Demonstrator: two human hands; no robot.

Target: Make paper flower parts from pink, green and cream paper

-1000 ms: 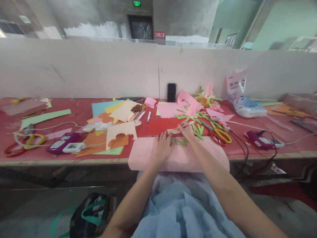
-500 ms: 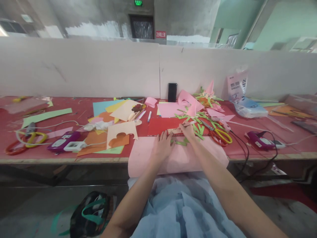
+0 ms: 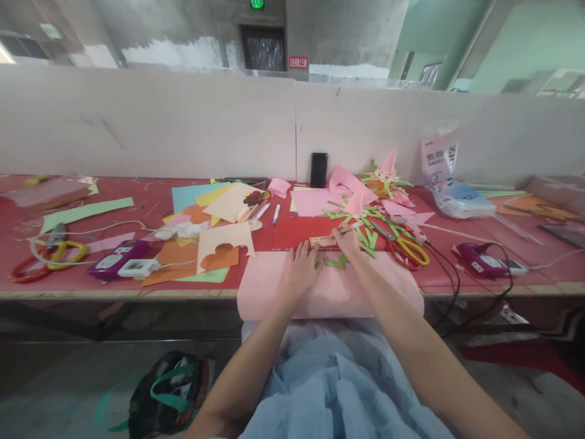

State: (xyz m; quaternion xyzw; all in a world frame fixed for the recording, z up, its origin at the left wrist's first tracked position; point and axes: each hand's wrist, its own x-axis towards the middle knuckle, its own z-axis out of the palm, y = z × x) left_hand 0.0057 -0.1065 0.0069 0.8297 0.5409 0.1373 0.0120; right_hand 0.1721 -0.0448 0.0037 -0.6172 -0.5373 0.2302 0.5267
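Note:
My left hand (image 3: pixel 302 268) lies flat with fingers spread on the near edge of a red sheet of paper (image 3: pixel 297 227). Beside its fingertips, a short pale strip with markings, like a ruler (image 3: pixel 322 241), rests on the sheet. My right hand (image 3: pixel 347 242) is closed around a slim pen (image 3: pixel 353 226) at the strip's right end; the pen's tip is hidden. Under both wrists a large pink sheet (image 3: pixel 265 283) hangs over the table edge. Green paper scraps (image 3: pixel 336 264) lie between my hands. To the right are scissors (image 3: pixel 406 247) with yellow and red handles.
Cut coloured papers (image 3: pixel 223 244) and a white marker (image 3: pixel 276 214) lie left. A phone (image 3: pixel 319 170) leans on the partition. Pink-and-green paper figures (image 3: pixel 355 204), a tissue pack (image 3: pixel 461 198) and purple devices (image 3: pixel 479 259) (image 3: pixel 117 259) with cables surround the work area.
Both hands stay almost in place, with the right hand and pen barely shifted. The whole view has tilted very slightly.

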